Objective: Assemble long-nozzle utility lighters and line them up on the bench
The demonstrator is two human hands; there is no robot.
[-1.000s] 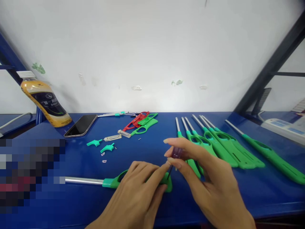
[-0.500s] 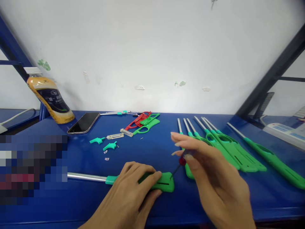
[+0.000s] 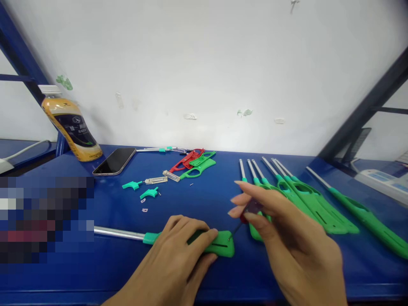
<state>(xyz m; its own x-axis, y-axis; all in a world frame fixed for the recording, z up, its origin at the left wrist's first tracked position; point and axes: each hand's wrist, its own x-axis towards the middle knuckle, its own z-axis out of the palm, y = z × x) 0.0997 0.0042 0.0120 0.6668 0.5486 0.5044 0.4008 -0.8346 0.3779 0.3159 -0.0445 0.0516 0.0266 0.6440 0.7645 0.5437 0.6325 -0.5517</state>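
Observation:
My left hand point(image 3: 181, 250) presses a green long-necked gas lighter point(image 3: 225, 244) flat on the blue table, fingers wrapped over its handle. The lighter's metal tube point(image 3: 119, 232) points left. Between the fingertips of my right hand point(image 3: 280, 229) is a screwdriver point(image 3: 245, 215) with a dark red handle, held at a slant. Its thin shaft reaches down to the hole near the lighter's right end. Just beyond my right hand lie several more green lighters point(image 3: 314, 208), tubes pointing away. One lighter point(image 3: 366, 214) lies apart at the far right.
Loose teal triggers point(image 3: 149, 193), clear plastic tanks point(image 3: 156, 180), red casing pieces point(image 3: 188, 160) and green casing halves point(image 3: 199, 168) lie farther back. A phone point(image 3: 114, 161) and a drink bottle point(image 3: 72, 125) stand back left. A white wall closes off the rear; a white device point(image 3: 382, 182) is at right.
The fingers of my right hand have shifted around the screwdriver handle, with the tip still at the lighter's hole. My left hand keeps its hold. The whole view has shifted slightly.

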